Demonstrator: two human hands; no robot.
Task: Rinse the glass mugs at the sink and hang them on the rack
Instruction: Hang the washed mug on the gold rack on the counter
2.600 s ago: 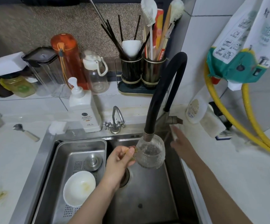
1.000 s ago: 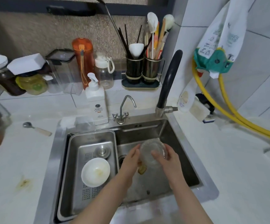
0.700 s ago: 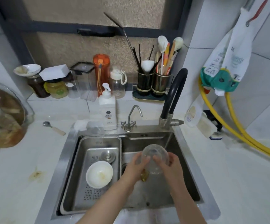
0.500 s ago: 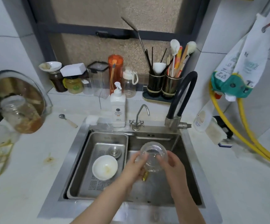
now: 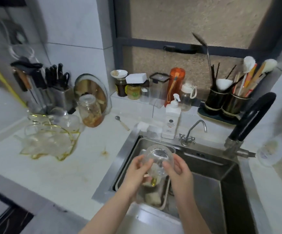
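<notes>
Both hands cup one glass mug [image 5: 158,159] between them above the left part of the sink [image 5: 209,183]. Left hand [image 5: 135,174]: fingers curled round the mug's left wall, thumb across its near side. Right hand [image 5: 179,173]: fingers wrapped round the right wall. The mug is tipped, its rounded bottom facing up and away, its gold handle [image 5: 153,182] pointing down between the palms. Forearms enter from the bottom edge and converge, wrists bent slightly inward.

The mug appears rinsed and draining, judged from its tilt and from its position well apart from the black tap [image 5: 253,119]. A gold wire rack [image 5: 52,139] holding other glassware stands on the counter [image 5: 44,169] to the left, near the knife block [image 5: 59,93]. For a sound carry, keep the mouth low over the basin until dripping stops, then free the handle so it can catch a rack arm; wet glass is likely slippery, so one hand should grip firmly before the other lets go.
</notes>
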